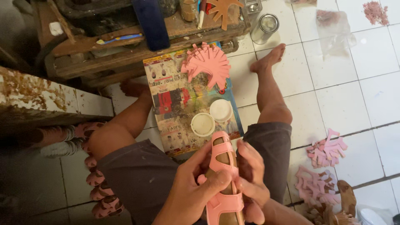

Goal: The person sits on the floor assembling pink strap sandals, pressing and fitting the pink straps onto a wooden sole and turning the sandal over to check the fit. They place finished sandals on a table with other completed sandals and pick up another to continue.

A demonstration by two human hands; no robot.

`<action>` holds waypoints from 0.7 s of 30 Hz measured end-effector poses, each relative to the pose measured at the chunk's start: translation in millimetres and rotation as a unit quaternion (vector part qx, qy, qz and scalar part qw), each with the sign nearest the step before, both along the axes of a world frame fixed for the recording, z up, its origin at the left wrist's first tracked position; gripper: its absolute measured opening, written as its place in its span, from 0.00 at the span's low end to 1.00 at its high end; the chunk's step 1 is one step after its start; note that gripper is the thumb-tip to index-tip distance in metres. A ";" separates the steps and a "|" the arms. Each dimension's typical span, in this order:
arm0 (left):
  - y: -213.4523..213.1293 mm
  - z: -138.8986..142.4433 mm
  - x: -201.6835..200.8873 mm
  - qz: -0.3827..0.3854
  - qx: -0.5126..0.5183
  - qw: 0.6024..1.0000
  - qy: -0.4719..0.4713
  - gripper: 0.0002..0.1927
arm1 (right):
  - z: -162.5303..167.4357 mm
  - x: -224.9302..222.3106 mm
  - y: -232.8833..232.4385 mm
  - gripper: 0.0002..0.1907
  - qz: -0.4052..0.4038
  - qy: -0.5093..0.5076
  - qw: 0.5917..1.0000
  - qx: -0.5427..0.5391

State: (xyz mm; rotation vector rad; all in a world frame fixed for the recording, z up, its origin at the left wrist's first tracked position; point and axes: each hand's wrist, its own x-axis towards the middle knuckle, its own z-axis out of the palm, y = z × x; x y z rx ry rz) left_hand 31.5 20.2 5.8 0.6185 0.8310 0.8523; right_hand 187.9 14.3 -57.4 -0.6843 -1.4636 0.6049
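Pink sandal [225, 175] long axis runs away from person, toe toward printed colourful sheet [175, 104] on floor. Left hand [187, 191] pinches strap; right hand [252, 177] grips edge. Two round white tubs [203, 124] at sheet's near edge.

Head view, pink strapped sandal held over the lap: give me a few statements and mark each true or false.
1. Both hands, left hand and right hand, grip the pink strapped sandal. True.
2. Two round white containers sit on the printed paper sheet. True.
3. The fan of pink cut strap pieces lies on the person's lap. False: it lies on the paper sheet.
4. The person wears shoes. False: the feet are bare.
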 end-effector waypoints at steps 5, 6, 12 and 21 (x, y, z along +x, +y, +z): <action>3.1 -0.8 4.6 0.015 0.008 1.000 0.007 0.37 | 11.6 6.7 1.8 0.28 0.110 0.242 0.899 -0.348; 3.6 -1.0 5.4 0.026 0.005 1.000 0.000 0.36 | 6.7 7.7 2.2 0.30 0.112 0.156 0.969 -0.155; 6.8 -3.6 4.7 0.039 -0.004 0.999 -0.028 0.30 | -40.2 24.3 -11.2 0.35 0.046 -0.030 0.998 0.014; 11.3 -12.2 8.6 0.067 0.001 0.998 0.000 0.27 | -17.6 25.4 2.8 0.36 -0.037 -0.080 0.992 0.089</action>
